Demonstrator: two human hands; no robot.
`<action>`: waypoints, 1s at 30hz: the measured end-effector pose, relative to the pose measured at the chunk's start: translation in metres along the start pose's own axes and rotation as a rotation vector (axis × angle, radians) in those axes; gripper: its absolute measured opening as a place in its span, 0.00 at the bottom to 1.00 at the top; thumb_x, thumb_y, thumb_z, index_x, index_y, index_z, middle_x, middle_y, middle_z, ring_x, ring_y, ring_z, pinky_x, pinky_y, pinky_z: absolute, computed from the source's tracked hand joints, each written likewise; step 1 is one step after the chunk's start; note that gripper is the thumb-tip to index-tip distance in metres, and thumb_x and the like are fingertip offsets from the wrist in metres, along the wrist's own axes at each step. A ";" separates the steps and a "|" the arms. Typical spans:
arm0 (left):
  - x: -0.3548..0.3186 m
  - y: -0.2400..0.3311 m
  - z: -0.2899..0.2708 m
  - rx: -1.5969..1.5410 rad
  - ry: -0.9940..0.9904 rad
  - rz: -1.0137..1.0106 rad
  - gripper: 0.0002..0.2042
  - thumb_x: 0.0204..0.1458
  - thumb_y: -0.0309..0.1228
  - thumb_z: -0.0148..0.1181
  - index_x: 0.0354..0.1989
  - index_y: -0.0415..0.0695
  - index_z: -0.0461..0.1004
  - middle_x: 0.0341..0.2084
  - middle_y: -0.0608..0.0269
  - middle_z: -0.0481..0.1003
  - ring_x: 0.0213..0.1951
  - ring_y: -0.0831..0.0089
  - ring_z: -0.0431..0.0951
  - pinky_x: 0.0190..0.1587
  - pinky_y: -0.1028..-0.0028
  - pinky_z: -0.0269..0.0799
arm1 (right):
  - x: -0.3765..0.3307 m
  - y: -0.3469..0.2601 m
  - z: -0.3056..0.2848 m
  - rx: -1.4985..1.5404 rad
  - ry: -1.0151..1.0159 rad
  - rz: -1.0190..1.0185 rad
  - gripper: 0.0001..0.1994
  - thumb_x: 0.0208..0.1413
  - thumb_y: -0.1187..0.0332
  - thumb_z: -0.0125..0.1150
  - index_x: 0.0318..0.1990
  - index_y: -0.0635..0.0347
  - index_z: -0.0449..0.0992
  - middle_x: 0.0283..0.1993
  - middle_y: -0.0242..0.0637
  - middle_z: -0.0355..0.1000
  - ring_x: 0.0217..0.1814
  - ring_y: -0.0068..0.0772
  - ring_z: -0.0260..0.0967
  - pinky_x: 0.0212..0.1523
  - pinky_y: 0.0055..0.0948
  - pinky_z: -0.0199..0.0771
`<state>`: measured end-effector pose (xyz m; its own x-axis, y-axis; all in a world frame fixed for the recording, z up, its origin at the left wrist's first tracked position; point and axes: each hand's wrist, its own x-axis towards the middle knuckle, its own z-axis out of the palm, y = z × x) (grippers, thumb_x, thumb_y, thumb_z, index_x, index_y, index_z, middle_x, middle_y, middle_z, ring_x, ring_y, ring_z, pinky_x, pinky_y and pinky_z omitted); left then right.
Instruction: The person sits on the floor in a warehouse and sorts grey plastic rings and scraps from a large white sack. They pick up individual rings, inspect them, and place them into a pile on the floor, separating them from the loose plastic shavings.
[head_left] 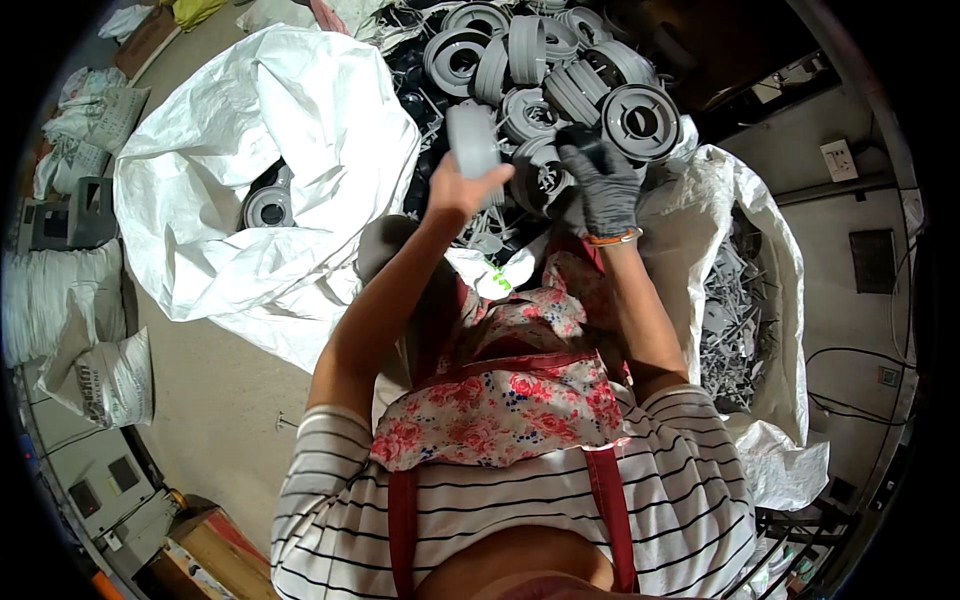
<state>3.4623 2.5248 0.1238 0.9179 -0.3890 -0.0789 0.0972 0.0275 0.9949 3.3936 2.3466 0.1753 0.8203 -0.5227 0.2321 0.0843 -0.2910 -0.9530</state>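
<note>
Grey plastic reel part (473,140) held up over the heap of grey reels (560,70)
Left hand (460,188), bare, fingers closed on the part's lower edge, forearm raised for inspection; right hand (607,185), gloved, fingers curled around a small dark piece (578,136) just beside it, wrist level, between white bulk sacks (250,150)

White sacks (260,150) lie open on the floor (215,385); a right sack (775,290) holds grey scraps (735,330); filled bags (75,330) sit left.
</note>
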 end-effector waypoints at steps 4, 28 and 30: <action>-0.027 0.007 -0.046 -0.643 0.037 -0.247 0.17 0.51 0.35 0.58 0.43 0.34 0.70 0.32 0.57 0.74 0.34 0.70 0.75 0.39 0.71 0.72 | -0.015 0.001 0.063 -0.255 -0.294 -0.342 0.19 0.44 0.62 0.66 0.45 0.57 0.75 0.49 0.47 0.70 0.53 0.46 0.66 0.54 0.38 0.64; -0.072 0.038 -0.083 0.101 -0.009 -0.155 0.21 0.46 0.31 0.65 0.49 0.36 0.71 0.42 0.56 0.74 0.42 0.68 0.75 0.47 0.72 0.71 | -0.019 0.015 0.115 -0.229 -0.603 -0.159 0.18 0.46 0.67 0.62 0.47 0.59 0.71 0.46 0.43 0.71 0.47 0.39 0.71 0.48 0.30 0.71; -0.078 0.033 -0.077 0.305 -0.025 0.009 0.25 0.43 0.29 0.67 0.52 0.39 0.70 0.46 0.54 0.73 0.47 0.66 0.74 0.50 0.72 0.69 | -0.017 0.042 0.128 0.528 -0.722 0.288 0.15 0.55 0.69 0.52 0.50 0.60 0.70 0.48 0.42 0.71 0.48 0.36 0.70 0.49 0.31 0.71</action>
<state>3.4236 2.6270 0.1582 0.9080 -0.4127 -0.0727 -0.0342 -0.2458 0.9687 3.4561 2.4456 0.1064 0.9870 0.1570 -0.0348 -0.0762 0.2663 -0.9609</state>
